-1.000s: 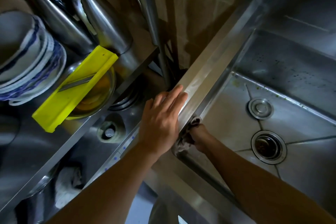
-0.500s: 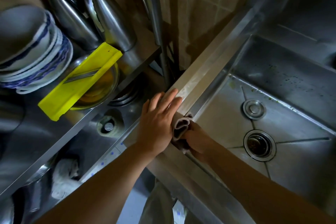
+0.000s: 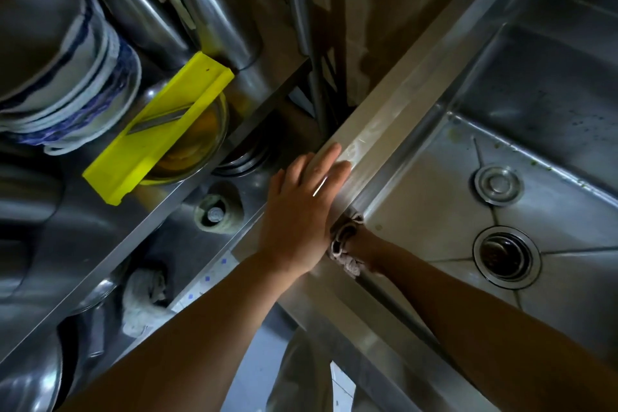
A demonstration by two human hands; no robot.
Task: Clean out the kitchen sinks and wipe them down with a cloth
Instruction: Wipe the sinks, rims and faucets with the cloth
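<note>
A stainless steel sink (image 3: 424,211) fills the right side, with a flat wet rim (image 3: 384,130) along its left edge. My left hand (image 3: 301,211) lies flat on that rim, fingers straight. Just inside the basin's near left corner, my right hand (image 3: 363,246) grips a crumpled grey cloth (image 3: 344,241) against the sink wall; most of this hand is hidden behind the cloth and my left hand. A drain strainer (image 3: 506,256) and a smaller round plug (image 3: 498,184) sit in the basin floor. Small green specks dot the far wall.
Left of the sink a metal shelf holds stacked blue-rimmed bowls (image 3: 67,84), a yellow slicer (image 3: 157,130) over a metal bowl, and steel vessels (image 3: 214,10). On a lower level lies a white rag (image 3: 143,291). A vertical pole (image 3: 301,10) stands by the tiled wall.
My right hand with the cloth has shifted a little along the sink's left wall near the corner. My left hand stays flat on the rim. The camera has moved slightly.
</note>
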